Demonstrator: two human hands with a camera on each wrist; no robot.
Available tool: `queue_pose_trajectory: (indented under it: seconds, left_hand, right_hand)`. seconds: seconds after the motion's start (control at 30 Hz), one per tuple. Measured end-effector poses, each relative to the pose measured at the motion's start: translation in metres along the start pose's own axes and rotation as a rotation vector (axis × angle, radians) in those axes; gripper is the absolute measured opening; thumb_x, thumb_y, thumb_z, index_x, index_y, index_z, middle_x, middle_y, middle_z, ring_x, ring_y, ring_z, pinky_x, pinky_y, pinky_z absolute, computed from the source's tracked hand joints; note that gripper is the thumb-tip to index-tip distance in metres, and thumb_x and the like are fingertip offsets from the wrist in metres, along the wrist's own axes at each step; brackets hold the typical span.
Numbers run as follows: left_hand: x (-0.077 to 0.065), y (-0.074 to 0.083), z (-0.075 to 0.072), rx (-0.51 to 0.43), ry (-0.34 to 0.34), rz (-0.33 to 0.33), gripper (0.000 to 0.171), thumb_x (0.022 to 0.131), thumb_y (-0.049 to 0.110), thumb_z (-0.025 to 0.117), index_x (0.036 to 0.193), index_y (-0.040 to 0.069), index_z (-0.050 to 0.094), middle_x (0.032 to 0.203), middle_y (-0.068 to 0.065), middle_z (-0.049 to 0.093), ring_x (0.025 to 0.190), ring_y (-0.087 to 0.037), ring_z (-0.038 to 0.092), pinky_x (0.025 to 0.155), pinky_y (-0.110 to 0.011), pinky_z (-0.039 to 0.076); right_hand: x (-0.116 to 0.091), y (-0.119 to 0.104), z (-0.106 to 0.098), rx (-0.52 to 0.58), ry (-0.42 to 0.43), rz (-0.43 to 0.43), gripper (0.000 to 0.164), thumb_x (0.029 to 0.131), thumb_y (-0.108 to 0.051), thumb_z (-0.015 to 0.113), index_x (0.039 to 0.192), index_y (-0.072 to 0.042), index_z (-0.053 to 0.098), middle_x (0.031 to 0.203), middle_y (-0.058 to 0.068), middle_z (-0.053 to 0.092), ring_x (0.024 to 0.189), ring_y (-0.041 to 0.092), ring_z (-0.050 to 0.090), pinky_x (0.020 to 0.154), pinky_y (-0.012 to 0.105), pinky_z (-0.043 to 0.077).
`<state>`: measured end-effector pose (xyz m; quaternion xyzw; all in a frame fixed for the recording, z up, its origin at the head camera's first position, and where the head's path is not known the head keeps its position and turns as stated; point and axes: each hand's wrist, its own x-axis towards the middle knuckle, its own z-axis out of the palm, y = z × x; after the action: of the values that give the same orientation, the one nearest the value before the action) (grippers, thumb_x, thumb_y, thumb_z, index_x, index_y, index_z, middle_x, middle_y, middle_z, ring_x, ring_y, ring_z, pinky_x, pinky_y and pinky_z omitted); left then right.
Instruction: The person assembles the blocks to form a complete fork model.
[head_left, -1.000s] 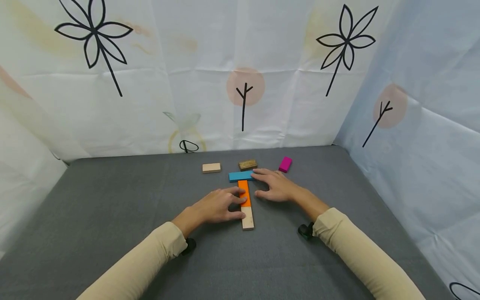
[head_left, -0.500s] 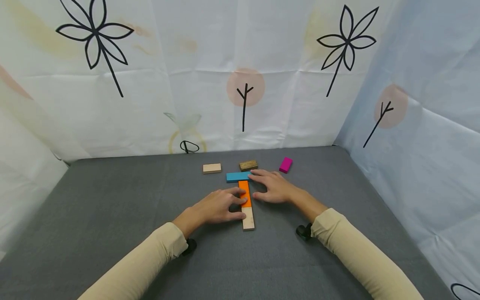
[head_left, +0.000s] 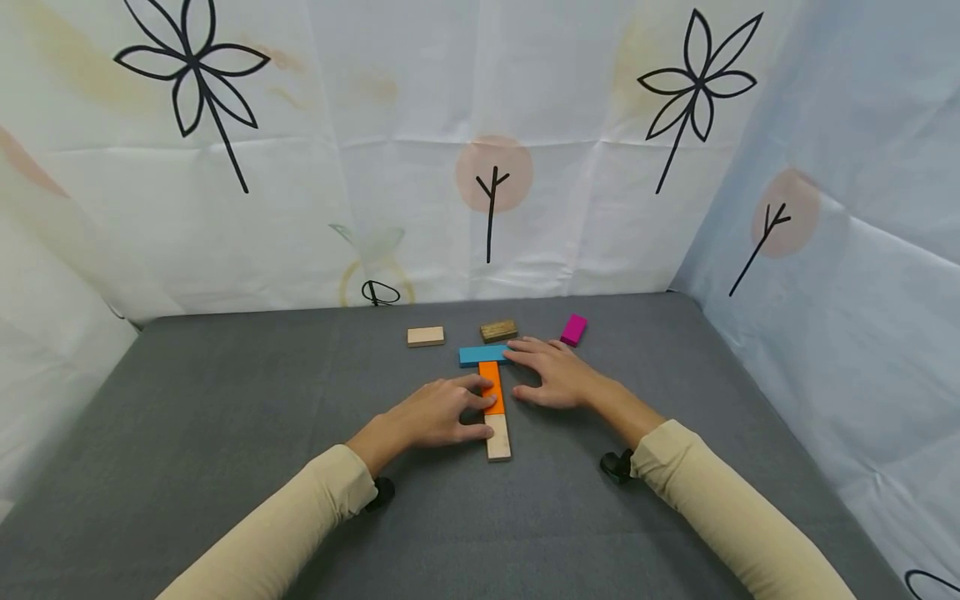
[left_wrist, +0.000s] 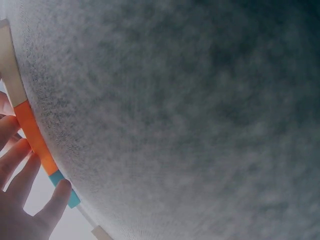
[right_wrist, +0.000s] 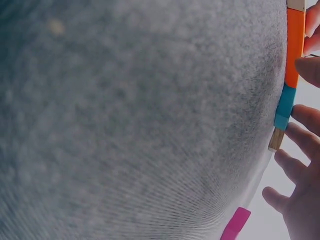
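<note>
In the head view, an orange block (head_left: 491, 387) and a pale wooden block (head_left: 498, 439) lie end to end. A blue block (head_left: 482, 356) crosses their far end, making a T shape. My left hand (head_left: 437, 411) rests its fingers on the orange block, with the thumb at the pale block's near left side. At the blue block's right end, my right hand (head_left: 557, 372) touches it with its fingertips and covers that end. Its thumb hangs to the right of the orange block. Fingers of both hands look relaxed; the left wrist view shows the left fingers (left_wrist: 24, 180) spread.
Behind the T lie a light wooden block (head_left: 425, 337) and a dark brown wooden block (head_left: 498, 331). A magenta block (head_left: 573, 330) lies beyond the right hand. The grey cloth-covered table (head_left: 247, 417) meets a printed white curtain (head_left: 420, 217) at the back.
The blue block slid slightly left with my right hand, then slightly back right. My left hand and the orange and pale blocks have stayed in place.
</note>
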<state>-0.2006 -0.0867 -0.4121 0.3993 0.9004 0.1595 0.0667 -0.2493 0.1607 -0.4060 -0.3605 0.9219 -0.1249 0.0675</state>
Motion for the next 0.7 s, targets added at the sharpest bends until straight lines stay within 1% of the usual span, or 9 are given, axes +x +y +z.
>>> queue_pose_trajectory:
  seconds: [0.13, 0.37, 0.7]
  left_hand:
    - [-0.0003, 0.0006, -0.0008, -0.003, -0.001, 0.0, 0.052, 0.095, 0.043, 0.066, 0.135, 0.009, 0.063, 0.147, -0.011, 0.05, 0.12, -0.029, 0.06, 0.097, -0.047, 0.049]
    - [-0.0013, 0.0019, -0.0013, -0.006, -0.004, -0.005, 0.052, 0.095, 0.043, 0.066, 0.135, 0.009, 0.063, 0.147, -0.011, 0.05, 0.12, -0.029, 0.06, 0.097, -0.047, 0.049]
    - [-0.0012, 0.0016, -0.0007, 0.001, 0.006, 0.003, 0.051, 0.095, 0.042, 0.067, 0.134, 0.009, 0.065, 0.146, -0.01, 0.051, 0.117, -0.028, 0.061, 0.096, -0.046, 0.05]
  right_hand:
    - [-0.001, -0.0002, 0.0004, 0.001, -0.002, 0.007, 0.064, 0.097, -0.038, 0.06, 0.151, -0.007, 0.044, 0.158, 0.013, 0.035, 0.146, 0.035, 0.028, 0.112, 0.064, 0.021]
    - [-0.0021, -0.0013, 0.0024, 0.012, 0.009, -0.005, 0.064, 0.098, -0.037, 0.06, 0.15, -0.004, 0.044, 0.157, 0.015, 0.036, 0.143, 0.034, 0.034, 0.112, 0.063, 0.024]
    - [-0.0032, -0.0052, 0.0022, 0.018, -0.004, 0.004, 0.065, 0.098, -0.036, 0.06, 0.152, -0.005, 0.042, 0.158, 0.016, 0.033, 0.144, 0.034, 0.033, 0.112, 0.064, 0.023]
